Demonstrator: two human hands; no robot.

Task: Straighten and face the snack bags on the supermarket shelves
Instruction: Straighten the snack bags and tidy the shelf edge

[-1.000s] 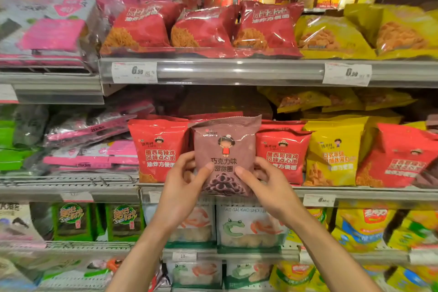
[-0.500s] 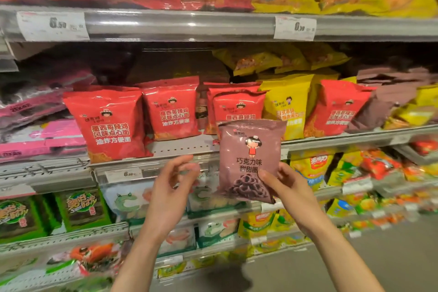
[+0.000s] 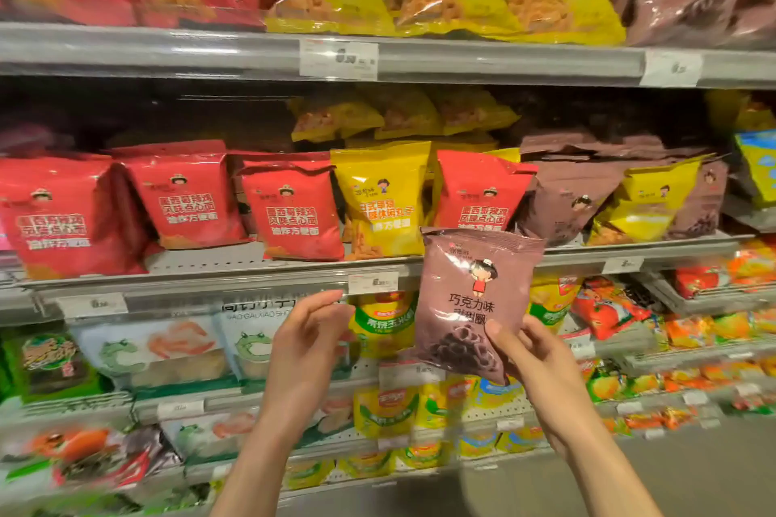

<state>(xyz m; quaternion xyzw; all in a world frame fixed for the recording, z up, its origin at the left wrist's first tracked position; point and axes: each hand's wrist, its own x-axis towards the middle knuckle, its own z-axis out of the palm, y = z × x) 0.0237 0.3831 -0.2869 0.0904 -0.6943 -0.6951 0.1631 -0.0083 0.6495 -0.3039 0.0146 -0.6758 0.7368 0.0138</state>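
A puffy brown foil snack bag with a cartoon girl and chocolate rings printed on it (image 3: 476, 302) hangs upright at centre right of the frame, in front of the middle shelf's grey metal edge (image 3: 235, 277). The right hand (image 3: 533, 365) pinches its lower right corner alone, thumb on the front; the left hand (image 3: 308, 342) hovers just beside it, fingers loosely curled, holding nothing. Matching brown bags (image 3: 575, 197) slump at right of the middle shelf (probably its home). Held by one corner, the slick bag could swing or slip, and pushing it in might topple the leaning yellow bag (image 3: 646, 201) there.
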